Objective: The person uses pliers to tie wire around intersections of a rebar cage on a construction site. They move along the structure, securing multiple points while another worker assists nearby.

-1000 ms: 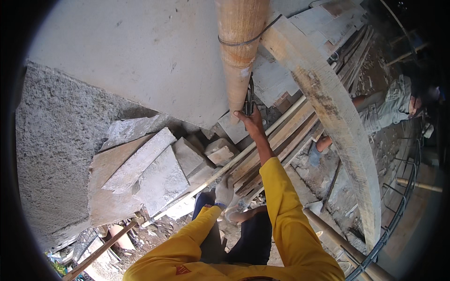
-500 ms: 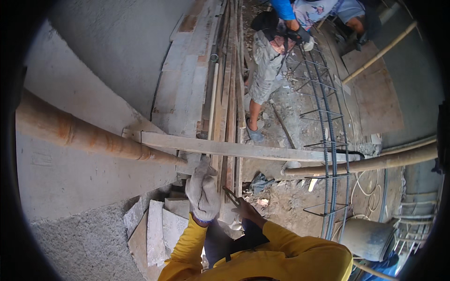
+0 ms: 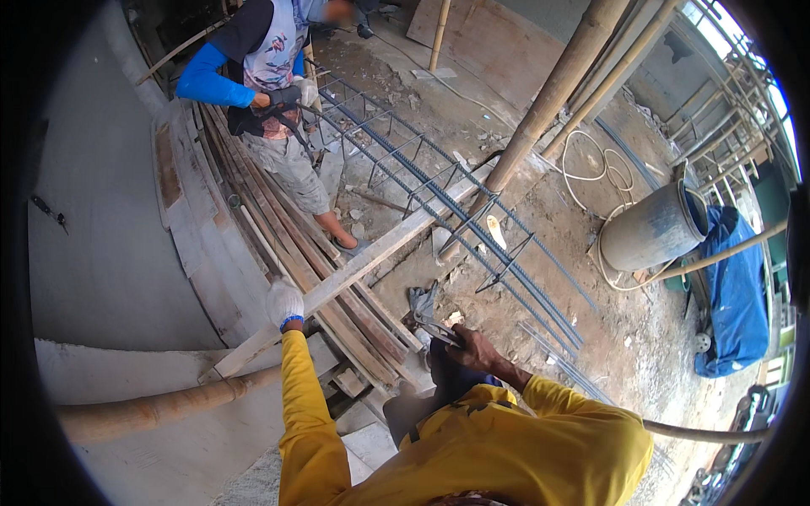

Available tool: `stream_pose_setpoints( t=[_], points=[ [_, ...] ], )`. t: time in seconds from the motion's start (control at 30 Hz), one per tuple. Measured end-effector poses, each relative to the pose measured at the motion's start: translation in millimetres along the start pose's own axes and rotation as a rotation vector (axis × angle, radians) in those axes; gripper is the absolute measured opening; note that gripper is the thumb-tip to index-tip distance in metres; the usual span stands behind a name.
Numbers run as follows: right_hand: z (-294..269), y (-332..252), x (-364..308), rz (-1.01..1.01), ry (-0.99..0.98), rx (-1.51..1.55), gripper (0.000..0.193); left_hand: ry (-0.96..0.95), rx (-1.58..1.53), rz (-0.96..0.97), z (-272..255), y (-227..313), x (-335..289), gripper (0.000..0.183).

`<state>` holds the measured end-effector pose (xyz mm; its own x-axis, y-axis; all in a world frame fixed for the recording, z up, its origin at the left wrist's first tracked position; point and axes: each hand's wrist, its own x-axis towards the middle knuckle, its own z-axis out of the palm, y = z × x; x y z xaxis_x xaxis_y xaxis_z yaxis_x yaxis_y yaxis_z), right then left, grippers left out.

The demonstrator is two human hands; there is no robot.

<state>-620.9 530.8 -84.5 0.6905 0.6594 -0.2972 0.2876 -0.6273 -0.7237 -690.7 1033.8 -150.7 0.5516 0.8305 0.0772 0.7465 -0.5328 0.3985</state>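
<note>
My gloved left hand [image 3: 285,304] had shifted from just below the wooden beam [image 3: 388,246] to against it, near the end beside the bamboo pole [image 3: 169,413], which I judged let me steady it where it lay across the long boards [image 3: 291,232]; how far those fingers curled, I couldn't tell. My bare right hand [image 3: 475,349] was still closed around the pincer-like tool [image 3: 442,332], apart from the beam. I could make out no brand or readable lettering nearby.
</note>
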Motion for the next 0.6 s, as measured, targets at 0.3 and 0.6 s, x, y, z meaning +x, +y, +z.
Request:
stream_pose_setpoints(
  t=[0.3,0.6],
  points=[
    [-118,70,12,0.243,0.768,-0.054,0.052,0.059,0.063,-0.071,-24,25,-7,0.029],
    [-124,141,9,0.462,0.776,0.405,0.048,0.268,0.080,0.204,-25,51,-18,0.044]
  ],
)
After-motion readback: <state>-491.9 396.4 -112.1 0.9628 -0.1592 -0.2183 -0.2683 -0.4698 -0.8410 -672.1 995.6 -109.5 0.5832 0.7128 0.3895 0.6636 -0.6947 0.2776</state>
